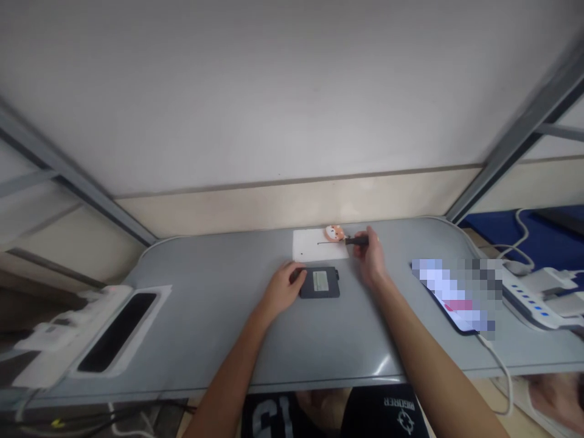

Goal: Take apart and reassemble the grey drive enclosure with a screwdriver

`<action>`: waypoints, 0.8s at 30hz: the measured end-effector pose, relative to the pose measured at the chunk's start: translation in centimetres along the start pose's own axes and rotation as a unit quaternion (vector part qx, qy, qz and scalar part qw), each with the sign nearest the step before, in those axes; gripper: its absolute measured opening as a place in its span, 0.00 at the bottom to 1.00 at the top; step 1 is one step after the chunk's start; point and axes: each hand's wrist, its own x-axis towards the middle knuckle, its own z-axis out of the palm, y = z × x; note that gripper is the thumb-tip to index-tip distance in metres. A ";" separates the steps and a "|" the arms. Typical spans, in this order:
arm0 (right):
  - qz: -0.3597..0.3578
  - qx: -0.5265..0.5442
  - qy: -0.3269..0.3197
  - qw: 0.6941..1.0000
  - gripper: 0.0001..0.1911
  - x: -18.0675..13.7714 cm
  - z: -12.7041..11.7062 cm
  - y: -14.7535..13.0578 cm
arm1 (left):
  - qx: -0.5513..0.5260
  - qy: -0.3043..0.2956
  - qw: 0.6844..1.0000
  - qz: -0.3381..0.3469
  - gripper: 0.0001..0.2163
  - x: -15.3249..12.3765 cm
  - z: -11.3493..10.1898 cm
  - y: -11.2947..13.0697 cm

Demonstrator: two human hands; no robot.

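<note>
A small dark flat device (320, 282) with a pale label lies in the middle of the grey table (219, 328). My left hand (283, 289) rests on its left edge, fingers curled against it. My right hand (371, 255) is closed round the black handle of a thin screwdriver (343, 241), whose shaft points left over a white pad (314, 244). A small orange round object (334, 232) sits at the pad's far edge, just beyond the screwdriver.
A phone (454, 295) on a cable lies at the right, with a white power strip (531, 292) beyond it. At the left stands a white tray (119, 331) with a black insert and another power strip (68, 322). A wall runs behind.
</note>
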 end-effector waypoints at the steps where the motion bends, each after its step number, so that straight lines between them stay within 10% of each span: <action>1: -0.001 0.000 0.004 1.000 0.24 0.0 0.0 0.0 | -0.010 -0.016 1.000 -0.010 0.12 -0.2 -0.4 0.1; 6: -0.002 0.014 0.016 1.000 0.23 0.1 -0.2 -0.2 | -0.072 -0.157 0.985 0.003 0.40 -1.0 -2.6 0.8; 17: 0.000 0.085 -0.016 0.996 0.21 -0.5 0.1 -1.7 | -0.026 -0.096 0.994 -0.036 0.15 -0.5 -1.6 1.9; 24: 0.007 0.048 -0.118 0.992 0.22 -2.3 1.4 -1.6 | -0.034 -0.013 0.998 -0.049 0.28 -0.2 0.0 1.2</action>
